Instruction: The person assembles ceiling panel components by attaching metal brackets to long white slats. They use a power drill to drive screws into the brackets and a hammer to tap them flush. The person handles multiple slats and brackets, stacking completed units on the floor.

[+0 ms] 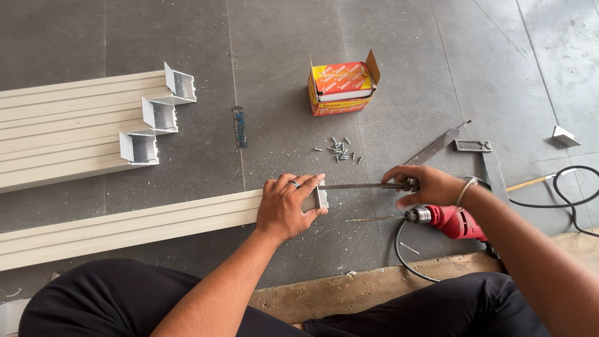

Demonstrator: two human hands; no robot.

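Steadying cream profile [131, 226], screwdriver [362, 186] in grip.

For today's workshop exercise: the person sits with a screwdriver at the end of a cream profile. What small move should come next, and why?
Probably turn the screwdriver with the right hand. Its tip already meets the end of the cream profile, which the left hand presses to the floor, so the piece looks steadied for driving.
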